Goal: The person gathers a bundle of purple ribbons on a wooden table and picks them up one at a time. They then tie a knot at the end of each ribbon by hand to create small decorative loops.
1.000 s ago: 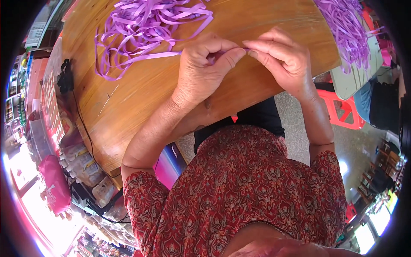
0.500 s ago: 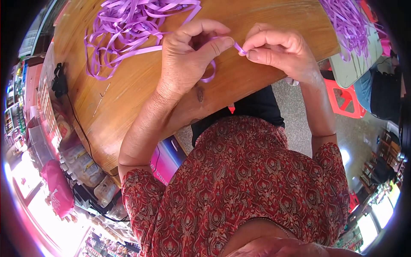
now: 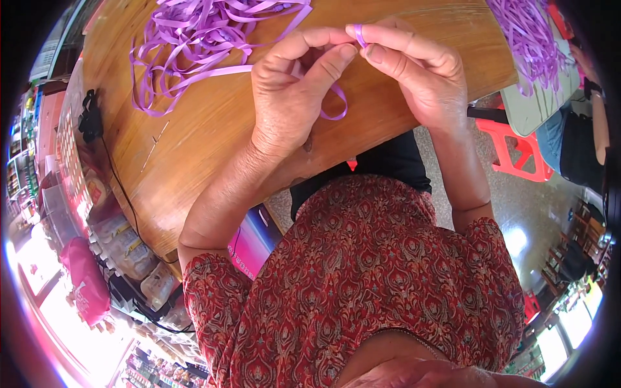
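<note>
A purple ribbon (image 3: 359, 35) wraps round the tip of a finger on my right hand (image 3: 424, 71). That hand's thumb presses close under the finger, closed on the ribbon. My left hand (image 3: 288, 94) is closed too, thumb and forefinger pinching at the same spot, fingertips nearly touching the right ones. A loose curl of ribbon (image 3: 341, 107) droops below the left fingers. From behind the left hand the ribbon runs left toward a tangled heap of purple ribbon (image 3: 187, 45) on the wooden table (image 3: 213, 123). Part of the held ribbon is hidden by my fingers.
A thin metal tool (image 3: 154, 147) lies on the table's left part, near a black cable (image 3: 116, 174). More purple ribbon (image 3: 530, 39) hangs over a pale green table (image 3: 537, 107) at right. A red stool (image 3: 517, 149) and another person's arm (image 3: 598, 123) are beyond.
Both hands have moved slightly up and closer together. The ribbon stretched between them now bends round the right fingertip. At right, another person's arm has come into view.
</note>
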Available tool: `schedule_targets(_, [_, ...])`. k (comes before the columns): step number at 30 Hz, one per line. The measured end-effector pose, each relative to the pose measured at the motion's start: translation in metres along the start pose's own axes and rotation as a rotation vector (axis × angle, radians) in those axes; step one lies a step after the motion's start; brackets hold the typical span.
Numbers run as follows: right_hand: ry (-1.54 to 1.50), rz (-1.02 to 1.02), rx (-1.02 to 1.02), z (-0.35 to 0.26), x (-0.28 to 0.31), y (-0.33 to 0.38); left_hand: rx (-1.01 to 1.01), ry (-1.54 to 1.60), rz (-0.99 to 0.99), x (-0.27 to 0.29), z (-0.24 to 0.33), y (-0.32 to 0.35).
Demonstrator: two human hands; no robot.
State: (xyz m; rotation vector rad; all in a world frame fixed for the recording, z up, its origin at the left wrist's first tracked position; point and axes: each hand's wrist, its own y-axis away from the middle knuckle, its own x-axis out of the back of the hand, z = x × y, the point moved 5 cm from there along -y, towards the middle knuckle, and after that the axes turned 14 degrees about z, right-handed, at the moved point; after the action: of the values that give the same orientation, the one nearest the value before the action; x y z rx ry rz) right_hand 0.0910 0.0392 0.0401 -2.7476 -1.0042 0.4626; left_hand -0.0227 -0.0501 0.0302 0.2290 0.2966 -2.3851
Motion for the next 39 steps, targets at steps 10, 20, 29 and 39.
schedule_targets(10, [0.600, 0.022, 0.472, -0.019, -0.011, 0.003, 0.296, 0.015, 0.106, 0.000, 0.001, 0.006])
schedule_targets(20, [0.248, -0.038, 0.076, 0.002, -0.002, 0.002, 0.316, 0.013, 0.079, 0.001, 0.004, 0.004])
schedule_targets(29, [-0.014, -0.040, -0.134, 0.001, -0.001, 0.005, 0.278, 0.079, -0.012, 0.000, 0.004, 0.005])
schedule_targets(39, [0.958, -0.167, 0.654, -0.059, -0.025, 0.001, 0.362, -0.063, 0.088, 0.006, 0.000, 0.003])
